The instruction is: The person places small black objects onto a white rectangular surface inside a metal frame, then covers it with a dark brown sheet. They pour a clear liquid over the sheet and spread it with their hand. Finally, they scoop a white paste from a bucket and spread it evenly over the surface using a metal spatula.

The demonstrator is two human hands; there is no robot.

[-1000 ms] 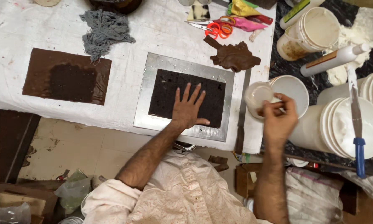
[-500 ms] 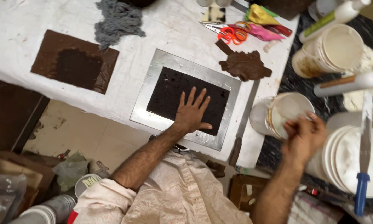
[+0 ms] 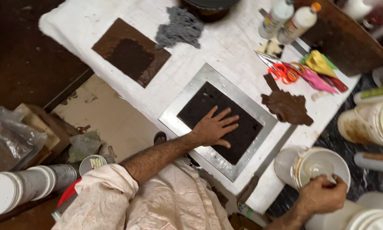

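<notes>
My left hand point(image 3: 215, 127) lies flat with fingers spread on a dark brown slab point(image 3: 219, 121) inside a silver metal frame point(image 3: 174, 117) on the white-covered table. My right hand point(image 3: 322, 195) is at the lower right, its fingers curled on the rim of a small white plastic tub point(image 3: 321, 166) with a pale liquid inside. The fingertips are partly hidden against the tub's edge.
A brown sheet point(image 3: 130, 55) with a dark patch and a grey rag point(image 3: 181, 29) lie at the far left. A brown torn piece point(image 3: 287, 106), orange scissors point(image 3: 285, 72), coloured tools point(image 3: 317, 70), two glue bottles point(image 3: 287, 21) and white buckets point(image 3: 368, 123) crowd the right. Stacked tubs point(image 3: 17, 187) stand on the floor.
The view has swung so the table now runs diagonally. My left hand stays pressed on the dark slab. My right hand has dropped lower, still at the small white tub.
</notes>
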